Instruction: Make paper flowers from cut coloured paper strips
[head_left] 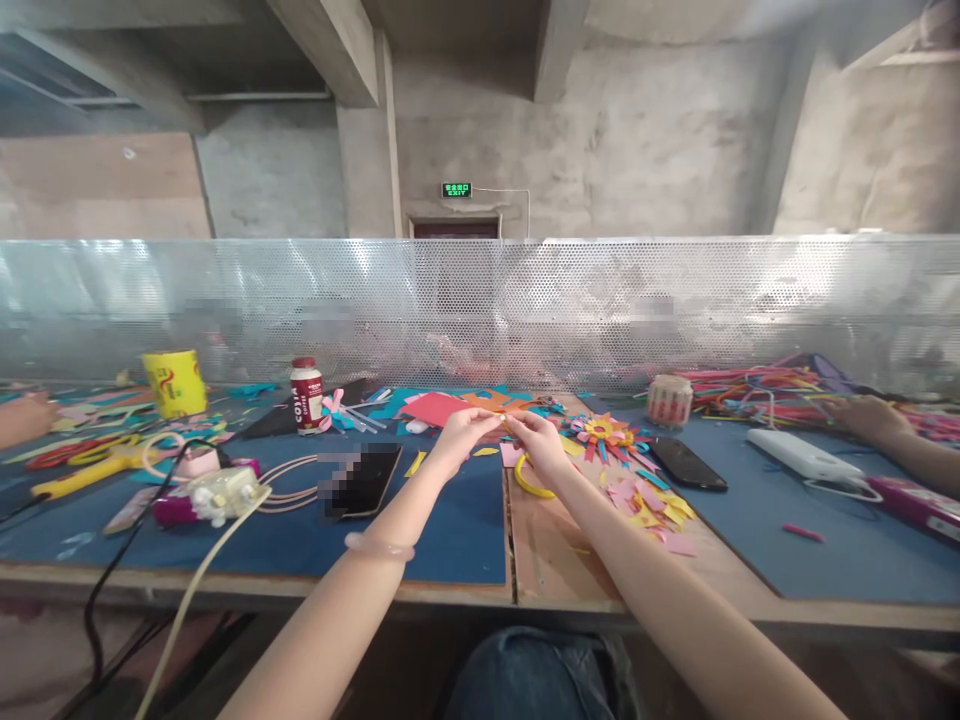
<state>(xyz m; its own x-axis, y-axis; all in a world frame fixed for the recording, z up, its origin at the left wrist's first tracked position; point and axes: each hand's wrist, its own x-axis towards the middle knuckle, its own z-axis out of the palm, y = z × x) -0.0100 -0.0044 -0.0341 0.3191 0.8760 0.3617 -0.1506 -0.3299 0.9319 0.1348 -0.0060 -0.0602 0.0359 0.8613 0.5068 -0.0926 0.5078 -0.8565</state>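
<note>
My left hand (pixel 469 432) and my right hand (pixel 538 442) meet fingertip to fingertip above the table, both closed in a pinch. Something small and yellowish sits between the fingertips, too small to make out. Behind my left hand lies a sheet of red paper (pixel 431 408). Under my right wrist a yellow curved handle (pixel 531 482) shows in part. Right of that hand is a paper flower (pixel 602 432) with yellow and pink petals. Loose pink and yellow paper pieces (pixel 651 505) lie in a heap closer to me.
Left are a phone (pixel 369 480), a coffee bottle (pixel 306 396), a pinwheel-like paper piece (pixel 335 408), a yellow tape roll (pixel 175 384), a glue gun (pixel 94 475) and a power strip (pixel 214 495). Right are another phone (pixel 688 463), a jar (pixel 669 400) and a co-worker's hand (pixel 870 420). A perforated metal screen (pixel 480 300) stands behind.
</note>
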